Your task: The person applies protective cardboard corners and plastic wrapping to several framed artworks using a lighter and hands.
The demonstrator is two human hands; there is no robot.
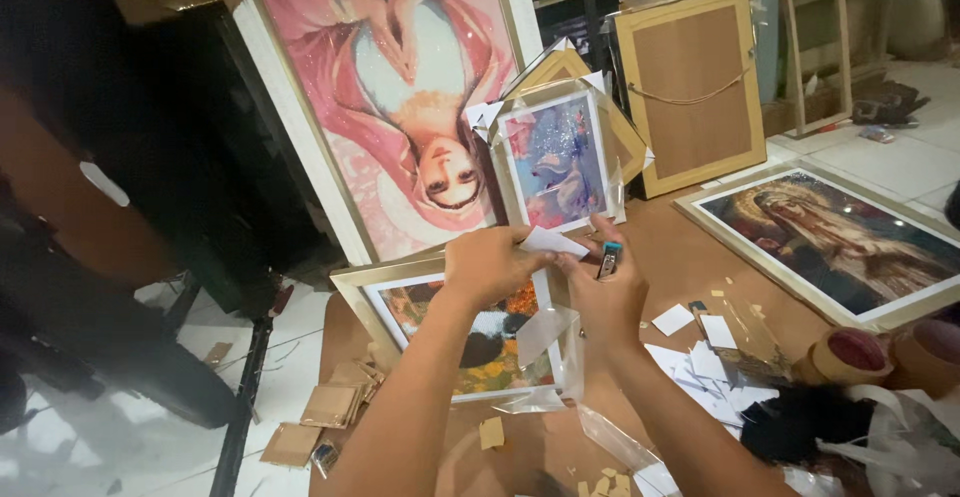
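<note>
My left hand [492, 262] pinches a small white corner piece of paper [553, 242] over a gold-framed picture [400, 302] wrapped in clear plastic film. My right hand [607, 297] is closed around a small lighter with a blue top [609, 258], touching the same white piece from the right. Both hands hover above the frame's upper right corner. A smaller wrapped framed picture [556, 160] stands just behind my hands.
A large pink framed portrait [400, 87] leans at the back. A frame back [690, 82] stands to the right, and a dark framed picture [850, 242] lies flat. Tape rolls [845, 355], white paper scraps [700, 362] and cardboard pieces [335, 402] surround me. A person in black sits left.
</note>
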